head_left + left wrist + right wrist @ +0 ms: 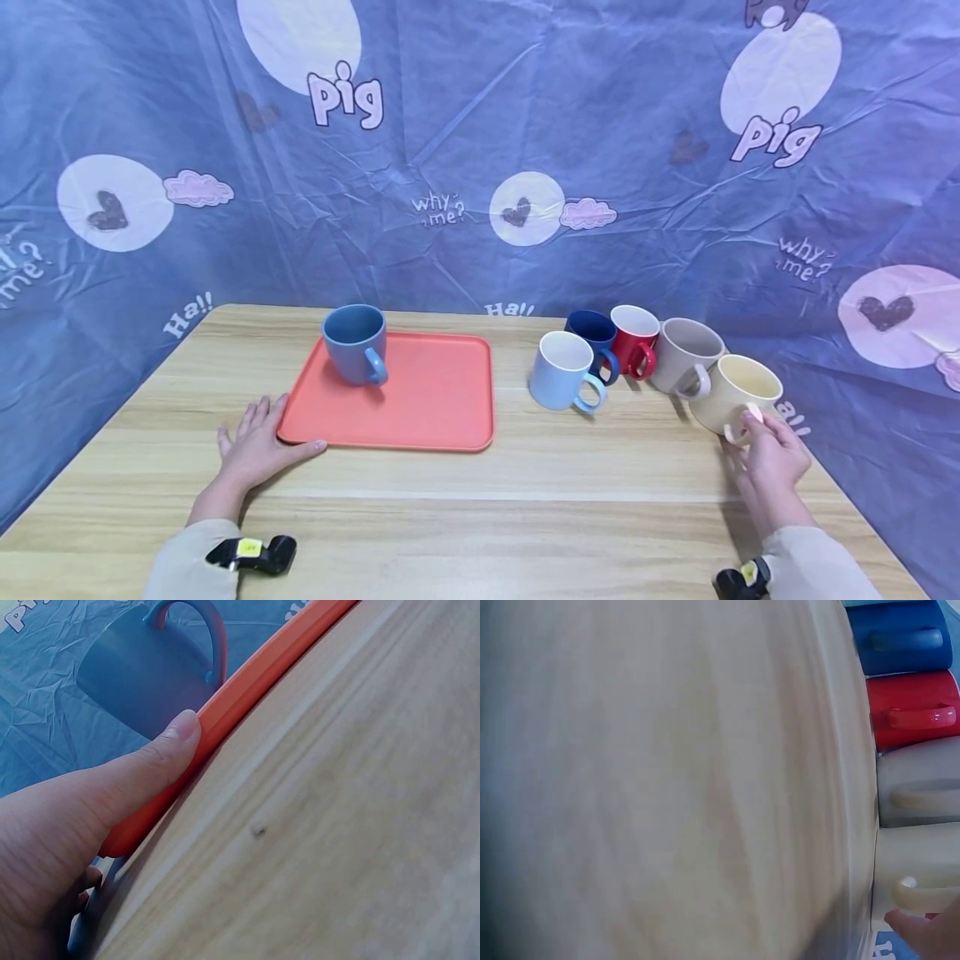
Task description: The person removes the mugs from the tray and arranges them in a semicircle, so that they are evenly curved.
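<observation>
My left hand (pixel 257 450) rests at the near left corner of a coral-red tray (pixel 438 400), fingers spread along its left side and the thumb (pixel 169 746) lying on the front rim. On the tray's left part an upright teal-blue mug (pixel 352 346) stands with its handle toward the front right. Over at the far right, my right hand (pixel 780 462) pinches the handle of a cream mug (pixel 723 396), which is upright at the end of a group of mugs. Just left of it is a grey mug (pixel 678 358); in the right wrist view the cream mug (pixel 911 859) is partly cut off.
A red mug (pixel 633 342), a dark blue mug (pixel 588 333) and a light blue mug (pixel 558 375) stand close together left of the grey one. A blue printed cloth (pixel 465 125) hangs behind and beside the wooden table (pixel 517 517).
</observation>
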The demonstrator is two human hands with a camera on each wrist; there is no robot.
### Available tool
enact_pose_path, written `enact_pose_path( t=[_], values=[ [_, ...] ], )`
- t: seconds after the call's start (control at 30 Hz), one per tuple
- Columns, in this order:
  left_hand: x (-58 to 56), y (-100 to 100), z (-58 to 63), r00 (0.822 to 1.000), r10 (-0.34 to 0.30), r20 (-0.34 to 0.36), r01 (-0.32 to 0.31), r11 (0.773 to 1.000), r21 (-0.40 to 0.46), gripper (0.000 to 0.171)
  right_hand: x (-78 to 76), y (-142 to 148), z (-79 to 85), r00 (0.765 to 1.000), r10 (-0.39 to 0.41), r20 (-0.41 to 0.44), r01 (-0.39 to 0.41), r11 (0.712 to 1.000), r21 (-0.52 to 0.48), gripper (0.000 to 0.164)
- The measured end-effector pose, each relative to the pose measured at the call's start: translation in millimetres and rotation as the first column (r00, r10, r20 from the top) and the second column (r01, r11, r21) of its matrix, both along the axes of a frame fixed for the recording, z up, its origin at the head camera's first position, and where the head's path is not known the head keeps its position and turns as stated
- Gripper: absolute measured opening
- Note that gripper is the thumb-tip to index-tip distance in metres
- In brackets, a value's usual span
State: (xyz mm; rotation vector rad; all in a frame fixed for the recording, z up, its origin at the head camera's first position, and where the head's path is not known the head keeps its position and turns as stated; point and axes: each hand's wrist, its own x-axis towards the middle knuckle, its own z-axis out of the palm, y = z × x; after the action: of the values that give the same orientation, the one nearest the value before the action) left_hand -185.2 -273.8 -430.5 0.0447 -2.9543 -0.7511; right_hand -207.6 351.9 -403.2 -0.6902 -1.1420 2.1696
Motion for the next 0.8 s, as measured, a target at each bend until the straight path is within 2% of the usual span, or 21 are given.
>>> enact_pose_path(
  t=[0.13,0.23,0.37,0.47,0.6,0.7,0.8],
  values=[
    [0.2,0.3,0.1,1.000,0.002,0.001,-0.002,1.000,0.002,0.107,9.3,-13.6,17.1,0.999,0.022,0.027,-0.022,1.000,0.008,0.022],
    [0.2,0.6,0.3,1.000,0.002,0.002,-0.002,1.000,0.003,0.108,10.6,-16.9,22.8,0.997,-0.031,0.068,0.025,0.996,0.090,0.031],
    [0.0,0.7,0.4,1.000,0.005,0.002,-0.005,1.000,0.006,0.108,4.4,-8.5,21.5,0.995,-0.085,0.056,0.072,0.975,0.210,0.037],
    [-0.6,1.2,0.5,1.000,0.006,0.002,-0.006,1.000,0.007,0.108,-2.0,6.3,17.9,0.990,-0.083,0.116,0.041,0.943,0.330,0.049],
    [-1.5,0.6,-0.2,1.000,0.004,0.000,-0.004,1.000,0.003,0.108,-10.2,19.9,22.1,0.959,-0.088,0.268,-0.050,0.881,0.470,0.074],
    [-1.6,-0.7,-1.5,1.000,0.002,-0.005,-0.002,1.000,0.001,0.108,-12.2,10.8,39.7,0.945,-0.088,0.315,-0.096,0.846,0.525,0.074],
    [-1.1,-1.6,-2.4,1.000,-0.002,-0.006,0.002,1.000,0.003,0.108,-13.1,-8.0,62.9,0.949,-0.080,0.306,-0.105,0.833,0.543,0.068]
  ],
)
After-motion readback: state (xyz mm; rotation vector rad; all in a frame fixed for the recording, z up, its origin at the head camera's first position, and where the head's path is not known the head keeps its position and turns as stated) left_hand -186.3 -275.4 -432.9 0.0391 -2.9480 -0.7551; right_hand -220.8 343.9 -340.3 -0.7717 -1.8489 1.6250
